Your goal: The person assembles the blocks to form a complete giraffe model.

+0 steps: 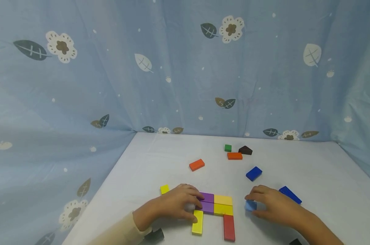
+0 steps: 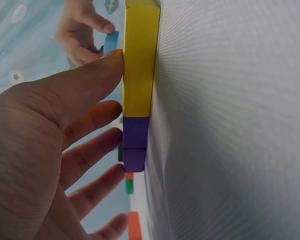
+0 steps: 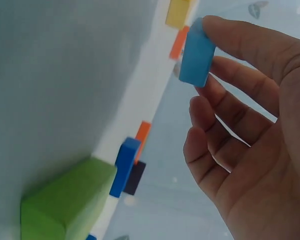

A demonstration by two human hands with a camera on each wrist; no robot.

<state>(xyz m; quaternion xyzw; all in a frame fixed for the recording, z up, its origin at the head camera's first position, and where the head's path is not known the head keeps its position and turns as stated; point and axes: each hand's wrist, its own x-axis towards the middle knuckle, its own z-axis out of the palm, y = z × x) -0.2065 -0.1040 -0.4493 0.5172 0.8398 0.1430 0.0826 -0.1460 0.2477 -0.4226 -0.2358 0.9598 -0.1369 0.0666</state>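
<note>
Our right hand [image 1: 275, 206] pinches light-blue block [image 1: 250, 205] between thumb and fingers, right and far of red block [image 1: 229, 227]. Left hand [image 1: 175, 202] rests loosely spread fingers against purple blocks [image 1: 207, 207], thumb on yellow block [image 1: 197, 224]. We judge light-blue block light, stiff, slightly slippery; grip opposite sides.

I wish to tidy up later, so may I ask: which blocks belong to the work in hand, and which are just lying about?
Apparently in the work:
light blue block, in the right grip
two purple blocks
yellow blocks beside them
red block

Apparently just lying about:
two orange blocks
two dark blue blocks
small green block
dark triangular block
</note>
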